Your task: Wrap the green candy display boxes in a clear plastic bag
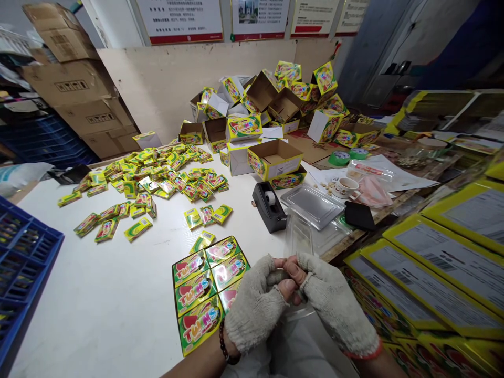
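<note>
Gloved left hand and right hand meet near the worktop, fingers curled closely; what they grip, if anything, cannot be told. Beside the left hand, TWINS packs sit blocked together on the worktop, likely light, slick, easily dented card, best held by outer sides.

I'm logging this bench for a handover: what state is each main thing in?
Left hand: gloved, fingers curled; grip unclear
Right hand: gloved, fingers curled by the left; grip unclear
Large TWINS packs: edge to edge, partly covered
Small packs: loose, scattered
Tape dispenser: upright, roll fitted
Cup: upright
Clear plastic trays: lying overlapped
Front display box: open-topped
Green tape rolls: lying flat
Brown cartons: stacked
</note>
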`<state>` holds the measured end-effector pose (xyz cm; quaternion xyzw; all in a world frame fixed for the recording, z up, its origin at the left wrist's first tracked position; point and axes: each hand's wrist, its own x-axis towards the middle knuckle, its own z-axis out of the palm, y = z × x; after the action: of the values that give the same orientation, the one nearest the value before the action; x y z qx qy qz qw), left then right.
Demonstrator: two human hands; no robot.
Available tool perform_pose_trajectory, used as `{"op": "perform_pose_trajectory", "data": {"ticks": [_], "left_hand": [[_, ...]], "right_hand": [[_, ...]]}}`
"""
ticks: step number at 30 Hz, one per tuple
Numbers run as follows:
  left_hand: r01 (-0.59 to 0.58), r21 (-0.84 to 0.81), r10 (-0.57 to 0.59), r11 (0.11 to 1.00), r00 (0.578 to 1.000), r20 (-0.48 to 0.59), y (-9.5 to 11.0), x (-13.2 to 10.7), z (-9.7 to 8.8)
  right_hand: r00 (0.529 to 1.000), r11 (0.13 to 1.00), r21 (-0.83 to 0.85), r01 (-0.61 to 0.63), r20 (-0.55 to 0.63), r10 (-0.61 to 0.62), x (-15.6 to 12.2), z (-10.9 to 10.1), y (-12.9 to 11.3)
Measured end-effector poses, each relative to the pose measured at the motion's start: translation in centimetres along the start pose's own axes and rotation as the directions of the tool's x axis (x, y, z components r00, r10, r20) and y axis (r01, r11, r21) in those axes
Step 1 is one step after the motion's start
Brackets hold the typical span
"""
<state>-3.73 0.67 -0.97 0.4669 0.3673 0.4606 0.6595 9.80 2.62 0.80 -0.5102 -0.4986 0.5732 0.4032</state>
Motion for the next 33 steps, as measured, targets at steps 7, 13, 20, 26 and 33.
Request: {"op": "perform_pose_trajectory", "data": {"ticks": [7,13,20,26,33], "left_hand": [[0.021,-0.059,-0.021,0.998,1.000,-0.004,-0.3,0.1,-0.2],[0.030,-0.068,-0.030,0.997,1.000,0.004,-0.2,0.0,-0.2],[0.039,-0.093,-0.040,0.995,0.999,-0.008,-0.1,0.3,-0.3],[0.049,-0.074,-0.049,0.996,0.999,-0.001,0.1,0.4,-0.6],[0.037,-0.093,-0.038,0.995,0.999,-0.011,0.3,0.5,-0.6]], "right_hand": [[0.999,0.998,0.054,-0.031,0.026,0.029,0.1,0.1,-0.2],[0.999,1.000,0.010,-0.017,0.040,0.017,0.0,0.0,-0.6],[0.999,1.000,-0.007,-0.005,0.049,0.005,0.1,0.0,-0.1],[0.997,1.000,-0.025,0.014,0.070,-0.012,0.1,0.0,-0.7],[0.997,0.997,-0.072,0.033,0.068,-0.028,0.0,0.2,-1.2]]}}
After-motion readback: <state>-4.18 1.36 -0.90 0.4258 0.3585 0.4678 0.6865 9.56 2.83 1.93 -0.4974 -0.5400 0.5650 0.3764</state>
